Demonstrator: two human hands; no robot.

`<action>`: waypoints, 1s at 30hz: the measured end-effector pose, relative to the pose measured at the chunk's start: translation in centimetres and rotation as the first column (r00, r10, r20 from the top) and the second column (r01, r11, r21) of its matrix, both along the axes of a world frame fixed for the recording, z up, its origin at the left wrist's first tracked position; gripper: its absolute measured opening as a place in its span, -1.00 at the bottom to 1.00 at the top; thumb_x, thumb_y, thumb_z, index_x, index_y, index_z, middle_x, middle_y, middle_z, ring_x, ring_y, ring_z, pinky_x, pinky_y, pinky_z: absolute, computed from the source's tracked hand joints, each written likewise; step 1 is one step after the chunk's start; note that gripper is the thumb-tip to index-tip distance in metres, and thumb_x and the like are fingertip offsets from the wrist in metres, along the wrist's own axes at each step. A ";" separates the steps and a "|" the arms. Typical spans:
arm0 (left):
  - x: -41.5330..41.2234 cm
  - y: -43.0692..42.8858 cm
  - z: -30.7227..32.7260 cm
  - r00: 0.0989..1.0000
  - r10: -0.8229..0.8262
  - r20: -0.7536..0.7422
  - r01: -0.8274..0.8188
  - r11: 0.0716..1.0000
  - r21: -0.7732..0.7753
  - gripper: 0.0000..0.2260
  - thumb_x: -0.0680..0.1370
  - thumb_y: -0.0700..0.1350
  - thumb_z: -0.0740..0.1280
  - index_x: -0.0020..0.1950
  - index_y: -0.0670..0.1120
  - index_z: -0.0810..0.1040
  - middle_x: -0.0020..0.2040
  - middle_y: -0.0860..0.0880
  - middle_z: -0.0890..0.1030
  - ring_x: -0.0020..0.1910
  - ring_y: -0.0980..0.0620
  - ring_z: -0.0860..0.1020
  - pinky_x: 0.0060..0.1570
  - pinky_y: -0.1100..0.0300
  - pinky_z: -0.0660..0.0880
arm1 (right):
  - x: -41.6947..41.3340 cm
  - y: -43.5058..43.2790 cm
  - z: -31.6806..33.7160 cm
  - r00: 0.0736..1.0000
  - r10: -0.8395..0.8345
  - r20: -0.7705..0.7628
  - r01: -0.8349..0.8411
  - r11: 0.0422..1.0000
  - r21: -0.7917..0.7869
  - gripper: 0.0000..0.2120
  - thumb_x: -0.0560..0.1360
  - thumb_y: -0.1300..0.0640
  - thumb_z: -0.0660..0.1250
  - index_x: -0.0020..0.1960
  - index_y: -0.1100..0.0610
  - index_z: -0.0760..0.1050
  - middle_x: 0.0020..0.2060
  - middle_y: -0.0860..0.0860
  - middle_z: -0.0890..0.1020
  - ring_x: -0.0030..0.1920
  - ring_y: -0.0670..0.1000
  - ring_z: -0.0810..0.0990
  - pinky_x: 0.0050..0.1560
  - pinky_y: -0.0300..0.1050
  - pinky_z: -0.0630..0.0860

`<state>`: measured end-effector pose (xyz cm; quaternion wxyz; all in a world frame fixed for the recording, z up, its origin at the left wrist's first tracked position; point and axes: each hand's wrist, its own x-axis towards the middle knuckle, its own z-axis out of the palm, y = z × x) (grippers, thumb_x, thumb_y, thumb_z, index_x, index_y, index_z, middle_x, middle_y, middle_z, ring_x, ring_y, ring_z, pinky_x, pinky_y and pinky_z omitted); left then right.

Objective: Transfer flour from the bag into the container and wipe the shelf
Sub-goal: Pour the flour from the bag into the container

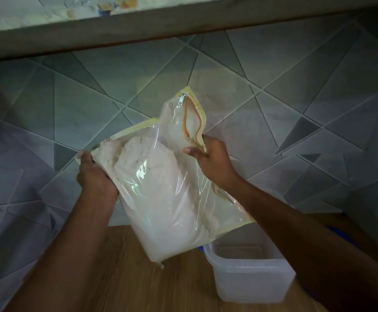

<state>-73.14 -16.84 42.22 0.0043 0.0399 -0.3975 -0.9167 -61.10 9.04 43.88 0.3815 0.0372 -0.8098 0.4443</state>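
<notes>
Both hands clamp the bag (pixel 161 199), left hand (pixel 94 174) at its edge, right hand (pixel 210 158) by the open zip, so pouring comes next: tip the mouth over the container (pixel 248 275).

One head-worn view (wide-angle), forward and down, close above the bag (pixel 161 210)

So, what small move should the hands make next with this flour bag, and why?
Probably tip the bag so its zipper mouth comes down over the container. The mouth is open but points up, the container stands open nearby, and the left hand and right hand both grip the bag.
</notes>
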 end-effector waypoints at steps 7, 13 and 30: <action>-1.1 1.1 1.0 1.000 0.029 -0.006 -0.029 0.999 -0.014 -0.24 0.26 0.34 0.48 0.33 -0.06 0.57 0.23 -0.14 0.67 0.15 -0.24 0.66 0.18 -0.27 0.53 | 0.6 1.6 -0.4 1.000 -0.017 -0.003 0.017 1.000 0.020 -0.78 0.51 -0.01 0.46 -0.20 0.08 0.53 -0.42 -0.11 0.49 -0.34 -0.07 0.46 -0.23 -0.09 0.46; -0.3 2.1 1.4 0.998 0.060 -0.034 -0.061 0.998 -0.024 -0.30 0.30 0.34 0.46 0.29 -0.09 0.60 0.20 -0.15 0.68 0.12 -0.23 0.68 0.17 -0.27 0.55 | 1.5 3.0 -0.1 0.996 -0.016 0.086 0.010 0.997 0.071 -0.76 0.53 -0.04 0.43 -0.20 0.09 0.52 -0.34 -0.01 0.63 -0.25 0.06 0.62 -0.14 -0.06 0.53; 1.0 3.6 2.8 0.994 0.097 -0.043 -0.099 0.993 -0.060 -0.35 0.37 0.27 0.47 0.33 -0.07 0.53 0.20 -0.15 0.67 0.08 -0.22 0.70 -0.01 -0.23 0.62 | 3.6 5.1 0.9 0.972 -0.006 0.235 0.021 0.998 -0.062 -0.65 0.51 0.10 0.47 -0.36 0.22 0.47 -0.45 0.04 0.44 -0.42 -0.02 0.43 -0.31 -0.19 0.38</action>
